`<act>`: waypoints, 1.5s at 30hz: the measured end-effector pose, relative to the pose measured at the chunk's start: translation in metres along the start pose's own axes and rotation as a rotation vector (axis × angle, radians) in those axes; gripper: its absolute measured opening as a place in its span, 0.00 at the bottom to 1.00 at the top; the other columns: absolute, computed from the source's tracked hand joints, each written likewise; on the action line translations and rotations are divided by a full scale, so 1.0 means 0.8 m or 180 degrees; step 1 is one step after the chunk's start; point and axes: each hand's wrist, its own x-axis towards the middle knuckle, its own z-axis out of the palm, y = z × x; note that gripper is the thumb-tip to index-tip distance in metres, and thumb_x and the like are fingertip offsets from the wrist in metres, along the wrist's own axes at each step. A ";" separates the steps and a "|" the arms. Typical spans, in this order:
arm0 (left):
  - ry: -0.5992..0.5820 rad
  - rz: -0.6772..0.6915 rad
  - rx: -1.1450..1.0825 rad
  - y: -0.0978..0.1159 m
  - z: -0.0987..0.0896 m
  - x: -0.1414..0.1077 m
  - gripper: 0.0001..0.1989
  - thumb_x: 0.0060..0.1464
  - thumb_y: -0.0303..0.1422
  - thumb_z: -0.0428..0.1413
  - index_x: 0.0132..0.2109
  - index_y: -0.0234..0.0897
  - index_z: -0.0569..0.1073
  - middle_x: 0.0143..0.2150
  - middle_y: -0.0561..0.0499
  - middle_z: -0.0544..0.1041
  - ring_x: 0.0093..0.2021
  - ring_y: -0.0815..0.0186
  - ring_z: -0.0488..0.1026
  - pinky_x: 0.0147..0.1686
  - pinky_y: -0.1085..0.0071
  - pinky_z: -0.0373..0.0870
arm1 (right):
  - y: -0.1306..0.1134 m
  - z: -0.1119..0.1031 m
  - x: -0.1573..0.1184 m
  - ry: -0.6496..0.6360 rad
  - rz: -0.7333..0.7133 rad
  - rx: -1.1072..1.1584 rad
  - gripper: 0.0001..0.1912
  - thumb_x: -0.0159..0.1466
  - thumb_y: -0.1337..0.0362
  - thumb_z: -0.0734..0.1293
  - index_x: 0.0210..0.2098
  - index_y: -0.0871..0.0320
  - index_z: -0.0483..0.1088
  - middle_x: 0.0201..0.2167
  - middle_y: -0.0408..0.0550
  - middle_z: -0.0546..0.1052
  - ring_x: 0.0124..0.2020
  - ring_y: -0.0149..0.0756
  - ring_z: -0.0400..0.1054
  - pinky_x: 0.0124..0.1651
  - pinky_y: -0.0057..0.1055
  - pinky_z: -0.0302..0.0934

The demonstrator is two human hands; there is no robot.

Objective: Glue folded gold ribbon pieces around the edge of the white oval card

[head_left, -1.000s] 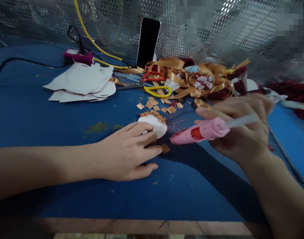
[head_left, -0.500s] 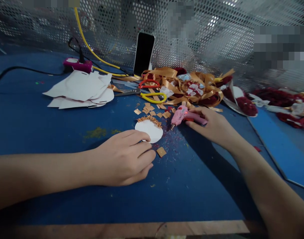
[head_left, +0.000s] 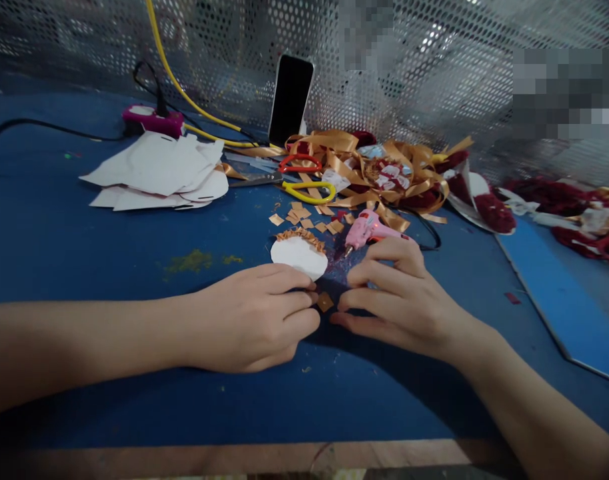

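A round white disc (head_left: 297,257) lies on the blue table, its far edge trimmed with gathered gold ribbon pieces. My left hand (head_left: 259,317) is closed beside its near edge, fingertips curled together. They meet next to a small gold ribbon square (head_left: 325,302); whether they pinch it or the disc's edge is hidden. My right hand (head_left: 399,293) hovers right of the square, fingers bent and apart, with nothing in them. Just beyond it lies a pink glue gun (head_left: 367,229), its nozzle toward the disc and a small red light showing.
Several loose gold squares (head_left: 299,213) lie beyond the disc. Scissors (head_left: 304,180) with red and yellow handles, tangled gold ribbon (head_left: 344,140) and a propped phone (head_left: 290,97) stand behind. White cut-outs (head_left: 159,167) are stacked left, near a purple power strip (head_left: 152,120).
My right hand has let go of the glue gun and come toward me and left, near the gold square. My left fingertips have shifted right, off the disc's face toward that square.
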 end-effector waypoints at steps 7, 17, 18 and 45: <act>-0.0046 0.0063 -0.0073 -0.002 0.003 0.002 0.09 0.64 0.27 0.51 0.36 0.33 0.74 0.34 0.47 0.77 0.43 0.59 0.74 0.56 0.62 0.73 | -0.010 0.001 0.008 0.0210 -0.0129 -0.0305 0.03 0.66 0.60 0.70 0.35 0.49 0.74 0.34 0.40 0.79 0.44 0.42 0.67 0.51 0.44 0.61; 0.0013 -0.0056 -0.0286 -0.003 0.002 0.001 0.11 0.65 0.28 0.50 0.39 0.31 0.76 0.36 0.45 0.79 0.48 0.55 0.75 0.54 0.61 0.73 | -0.013 0.002 0.009 0.0495 -0.0307 -0.0400 0.02 0.66 0.65 0.71 0.35 0.55 0.74 0.32 0.41 0.79 0.44 0.38 0.66 0.55 0.40 0.60; -0.0001 -0.0053 -0.0294 -0.003 0.002 0.001 0.11 0.65 0.28 0.50 0.39 0.31 0.76 0.36 0.45 0.79 0.48 0.55 0.75 0.54 0.60 0.73 | -0.013 0.003 0.009 0.0477 -0.0295 -0.0392 0.02 0.66 0.65 0.71 0.35 0.55 0.74 0.32 0.41 0.79 0.44 0.38 0.66 0.55 0.40 0.60; -0.0234 -0.0147 -0.0164 -0.002 0.004 0.001 0.16 0.67 0.31 0.49 0.52 0.29 0.78 0.49 0.43 0.81 0.52 0.52 0.73 0.53 0.56 0.71 | -0.009 0.006 0.009 0.0443 -0.0273 -0.0295 0.04 0.65 0.63 0.72 0.36 0.56 0.74 0.32 0.43 0.79 0.45 0.39 0.64 0.55 0.42 0.60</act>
